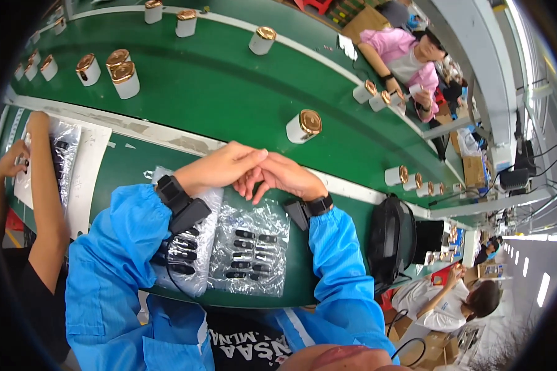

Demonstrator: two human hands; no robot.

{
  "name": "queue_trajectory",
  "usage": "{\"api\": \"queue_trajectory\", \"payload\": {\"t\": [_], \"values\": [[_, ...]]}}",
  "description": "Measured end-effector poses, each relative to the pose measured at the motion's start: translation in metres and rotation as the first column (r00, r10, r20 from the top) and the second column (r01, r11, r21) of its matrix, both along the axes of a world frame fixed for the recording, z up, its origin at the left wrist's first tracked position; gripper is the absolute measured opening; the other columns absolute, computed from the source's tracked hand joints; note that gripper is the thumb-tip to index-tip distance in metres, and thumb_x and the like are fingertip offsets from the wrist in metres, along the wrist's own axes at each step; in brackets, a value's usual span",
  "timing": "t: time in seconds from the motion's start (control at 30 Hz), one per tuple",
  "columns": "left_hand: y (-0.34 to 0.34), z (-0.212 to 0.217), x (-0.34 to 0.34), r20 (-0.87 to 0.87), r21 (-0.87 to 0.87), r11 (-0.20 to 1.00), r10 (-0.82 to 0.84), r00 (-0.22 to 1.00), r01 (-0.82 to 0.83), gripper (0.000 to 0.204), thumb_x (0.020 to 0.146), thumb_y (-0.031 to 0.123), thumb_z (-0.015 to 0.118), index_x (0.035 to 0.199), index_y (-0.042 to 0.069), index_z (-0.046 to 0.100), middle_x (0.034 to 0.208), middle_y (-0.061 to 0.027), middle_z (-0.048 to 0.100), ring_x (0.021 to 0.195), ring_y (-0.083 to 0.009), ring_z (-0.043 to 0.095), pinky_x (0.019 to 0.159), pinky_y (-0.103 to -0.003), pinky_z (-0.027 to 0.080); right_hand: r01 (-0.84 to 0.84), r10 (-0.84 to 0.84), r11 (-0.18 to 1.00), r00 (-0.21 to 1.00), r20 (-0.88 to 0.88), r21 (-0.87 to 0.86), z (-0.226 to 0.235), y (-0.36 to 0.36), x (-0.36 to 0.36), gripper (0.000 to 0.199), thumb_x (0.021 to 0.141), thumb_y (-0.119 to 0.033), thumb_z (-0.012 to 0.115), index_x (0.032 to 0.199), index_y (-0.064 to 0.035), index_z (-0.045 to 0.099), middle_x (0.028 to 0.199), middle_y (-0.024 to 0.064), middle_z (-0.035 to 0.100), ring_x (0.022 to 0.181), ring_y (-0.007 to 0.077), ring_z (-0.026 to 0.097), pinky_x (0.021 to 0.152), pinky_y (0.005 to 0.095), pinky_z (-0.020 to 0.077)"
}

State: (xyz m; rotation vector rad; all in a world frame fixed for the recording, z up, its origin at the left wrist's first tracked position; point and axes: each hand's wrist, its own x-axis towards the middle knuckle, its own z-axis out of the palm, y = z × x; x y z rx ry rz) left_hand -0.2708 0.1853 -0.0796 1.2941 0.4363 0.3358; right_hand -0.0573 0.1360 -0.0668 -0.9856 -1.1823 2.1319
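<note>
My left hand (223,166) and my right hand (289,175) meet above the near edge of the conveyor belt. The left thumb lies against the right hand, and its other fingers curl in underneath, partly hidden. I cannot make out whether anything is between them. The right hand's fingers hang loosely apart. Below the hands lies a clear plastic bag (220,287) with several small dark oval parts (244,244) in rows. Left of it, partly under my left forearm, is another plastic bag (198,281) with similar dark parts. Beyond the hands, a white container with a copper-coloured lid (304,126) stands on the belt.
More white, copper-lidded containers (125,80) stand along the green belt (210,93). A black bag (391,238) sits at the table's right. A co-worker's arm (46,185) reaches over plastic-wrapped parts at left. A person in pink (402,52) handles a container across the belt.
</note>
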Motion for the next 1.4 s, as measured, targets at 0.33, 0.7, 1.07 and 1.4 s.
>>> {"api": "queue_trajectory", "payload": {"t": [0.33, 0.7, 1.07, 1.4], "values": [[0.003, 0.002, 0.008, -0.033, 0.024, 0.999, 0.030, 0.999, -0.029, 0.053, 0.117, 0.039, 0.041, 0.083, 0.003, 0.061, 0.069, -0.0049, 0.067, 0.061, -0.0122, 0.067, 0.056, -0.026, 0.053, -0.025, 0.024, 0.999, 0.999, 0.043, 0.028, 0.009, 0.006, 0.004, 0.049, 0.116, -0.036, 0.039, 0.109, 0.0045, 0.065, 0.107, 0.0223, 0.071, 0.097, 0.0310, 0.074, 0.075, 0.0412, 0.0652], [0.004, -0.001, 0.004, -0.051, 0.032, 0.999, 0.006, 0.999, -0.005, 0.056, 0.118, 0.041, 0.035, 0.089, 0.002, 0.063, 0.073, -0.0033, 0.066, 0.065, -0.0121, 0.065, 0.061, -0.026, 0.053, -0.040, 0.040, 0.999, 0.999, -0.025, 0.010, 0.002, 0.007, 0.004, 0.049, 0.116, -0.037, 0.039, 0.115, 0.0050, 0.065, 0.106, 0.0229, 0.071, 0.095, 0.0316, 0.074, 0.074, 0.0411, 0.0655], [0.002, 0.024, 0.011, -0.143, -0.096, 0.994, 0.031, 0.989, -0.045, 0.053, 0.117, 0.043, 0.040, 0.093, 0.004, 0.067, 0.072, -0.0005, 0.064, 0.066, -0.0111, 0.064, 0.061, -0.025, 0.050, -0.045, 0.045, 0.998, 0.999, -0.002, 0.041, 0.001, 0.009, 0.012, 0.045, 0.116, -0.035, 0.041, 0.125, 0.0049, 0.060, 0.108, 0.0222, 0.072, 0.095, 0.0293, 0.075, 0.076, 0.0400, 0.0658], [0.002, 0.008, 0.002, -0.121, -0.071, 0.997, 0.027, 0.992, -0.036, 0.051, 0.116, 0.040, 0.045, 0.088, 0.003, 0.064, 0.071, -0.0036, 0.065, 0.063, -0.0124, 0.064, 0.060, -0.025, 0.050, -0.038, 0.040, 0.998, 0.999, -0.019, 0.058, -0.001, 0.008, 0.004, 0.042, 0.115, -0.036, 0.042, 0.122, 0.0017, 0.060, 0.103, 0.0191, 0.073, 0.089, 0.0268, 0.075, 0.074, 0.0389, 0.0658]]}}
